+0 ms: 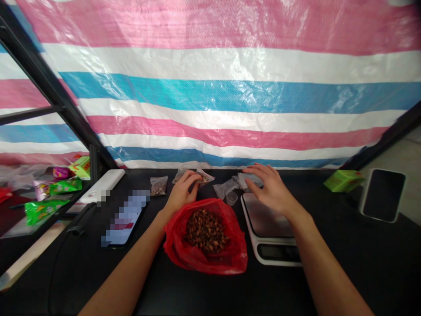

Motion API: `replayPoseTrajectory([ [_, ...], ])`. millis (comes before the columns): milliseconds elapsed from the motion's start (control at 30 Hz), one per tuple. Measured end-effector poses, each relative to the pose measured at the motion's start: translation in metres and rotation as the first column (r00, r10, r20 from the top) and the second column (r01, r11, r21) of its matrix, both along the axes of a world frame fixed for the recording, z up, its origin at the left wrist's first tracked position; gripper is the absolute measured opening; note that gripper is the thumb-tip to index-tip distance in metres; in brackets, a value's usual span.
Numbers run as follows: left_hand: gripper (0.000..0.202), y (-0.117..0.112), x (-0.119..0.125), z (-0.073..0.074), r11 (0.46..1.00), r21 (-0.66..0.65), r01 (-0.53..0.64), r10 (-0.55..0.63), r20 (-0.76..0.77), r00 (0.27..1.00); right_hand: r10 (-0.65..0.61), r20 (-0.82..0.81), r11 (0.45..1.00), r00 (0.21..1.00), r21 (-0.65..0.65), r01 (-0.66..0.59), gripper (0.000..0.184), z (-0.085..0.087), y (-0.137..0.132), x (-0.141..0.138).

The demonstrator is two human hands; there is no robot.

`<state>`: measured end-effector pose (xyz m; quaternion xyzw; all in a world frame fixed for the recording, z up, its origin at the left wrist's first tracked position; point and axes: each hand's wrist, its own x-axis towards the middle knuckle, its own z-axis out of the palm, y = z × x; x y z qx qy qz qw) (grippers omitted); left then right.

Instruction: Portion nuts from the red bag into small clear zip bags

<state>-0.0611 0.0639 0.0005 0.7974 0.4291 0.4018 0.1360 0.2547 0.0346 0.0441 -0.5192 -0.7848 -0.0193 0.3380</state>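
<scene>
The left hand (182,192) is being curled around a small clear plastic bag (205,176) of brown pieces, which is being pinched between the thumb and fingers at the far side of a black table (388,267). The right hand (271,188) is being held open with its fingers spread, just above a loose heap of clear plastic bags (246,181); whether they are being touched cannot be told. Between the hands, a red plastic bag (205,254) with its mouth rolled open is being rested on the table, and a mound of roasted brown nuts (206,231) is being shown inside it. A digital kitchen scale (268,228) is being kept directly below the right hand, with a small clear plastic cup (232,198) just beyond its corner. A second small bag of brown pieces (158,185) is being left beside the left hand, near a smartphone (125,218) with a pixelated screen.
</scene>
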Motion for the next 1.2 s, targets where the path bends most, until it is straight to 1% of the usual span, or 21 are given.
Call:
replayPoseTrajectory([
  [67, 0.024, 0.001, 0.000, -0.002, 0.998, 0.002, 0.064, -0.063, -0.019, 0.998, 0.030, -0.077, 0.998, 0.997, 0.054, -0.026, 0.023, 0.006, -0.002, -0.017],
  [133, 0.028, 0.002, 0.000, -0.004, 0.994, 0.016, 0.107, -0.107, -0.036, 0.994, 0.081, -0.135, 0.997, 0.988, 0.025, -0.078, 0.020, 0.010, -0.003, -0.040],
  [167, 0.029, 0.002, 0.000, -0.005, 0.992, 0.026, 0.124, -0.123, -0.042, 0.992, 0.078, -0.137, 0.997, 0.987, 0.004, -0.078, 0.018, 0.012, -0.002, -0.052],
  [267, 0.030, 0.004, 0.000, -0.006, 0.985, 0.051, 0.163, -0.160, -0.061, 0.985, 0.071, -0.013, 0.990, 0.997, -0.122, -0.072, 0.015, 0.013, 0.000, -0.085],
  [333, 0.029, 0.004, 0.001, -0.006, 0.984, 0.057, 0.169, -0.165, -0.070, 0.984, 0.078, 0.062, 0.983, 0.995, -0.174, -0.066, 0.016, 0.013, 0.002, -0.097],
  [400, 0.026, 0.003, 0.002, -0.004, 0.987, 0.049, 0.150, -0.147, -0.064, 0.987, 0.055, 0.097, 0.982, 0.994, -0.183, -0.037, 0.017, 0.011, 0.002, -0.102],
  [433, 0.024, 0.002, 0.002, -0.003, 0.991, 0.042, 0.123, -0.122, -0.042, 0.992, 0.031, 0.097, 0.984, 0.995, -0.176, -0.013, 0.016, 0.009, 0.001, -0.103],
  [467, 0.023, 0.001, 0.002, -0.001, 0.996, 0.022, 0.091, -0.091, -0.002, 0.996, 0.005, 0.087, 0.986, 0.996, -0.168, 0.010, 0.015, 0.008, 0.000, -0.104],
  [533, 0.023, -0.001, 0.003, 0.005, 0.994, -0.087, 0.067, -0.055, 0.132, 0.990, -0.035, 0.055, 0.987, 0.998, -0.154, 0.043, 0.013, 0.004, -0.004, -0.106],
  [567, 0.022, -0.002, 0.003, 0.008, 0.980, -0.172, 0.099, -0.060, 0.218, 0.974, -0.046, 0.037, 0.988, 0.998, -0.147, 0.051, 0.013, 0.003, -0.006, -0.107],
  [633, 0.020, -0.004, 0.003, 0.014, 0.918, -0.320, 0.233, -0.103, 0.375, 0.921, -0.046, 0.012, 0.989, 0.999, -0.138, 0.047, 0.014, 0.002, -0.010, -0.112],
  [700, 0.025, -0.004, 0.004, 0.019, 0.852, -0.393, 0.346, -0.148, 0.454, 0.879, -0.026, -0.004, 0.990, 1.000, -0.142, 0.026, 0.016, 0.002, -0.013, -0.117],
  [767, 0.033, -0.005, 0.006, 0.020, 0.823, -0.423, 0.380, -0.164, 0.462, 0.872, -0.002, -0.021, 0.987, 1.000, -0.163, -0.001, 0.015, 0.001, -0.015, -0.120],
  [867, 0.039, -0.004, 0.008, 0.018, 0.806, -0.453, 0.380, -0.164, 0.446, 0.880, 0.022, -0.047, 0.977, 0.999, -0.210, -0.032, 0.013, 0.000, -0.017, -0.123],
  [1033, 0.040, -0.003, 0.005, 0.015, 0.776, -0.492, 0.396, -0.168, 0.443, 0.881, 0.059, -0.109, 0.967, 0.992, -0.240, -0.084, 0.019, -0.004, -0.019, -0.123],
  [1200, 0.041, -0.002, 0.002, 0.014, 0.761, -0.492, 0.423, -0.215, 0.425, 0.879, 0.078, -0.212, 0.948, 0.974, -0.288, -0.139, 0.021, -0.007, -0.019, -0.123],
])
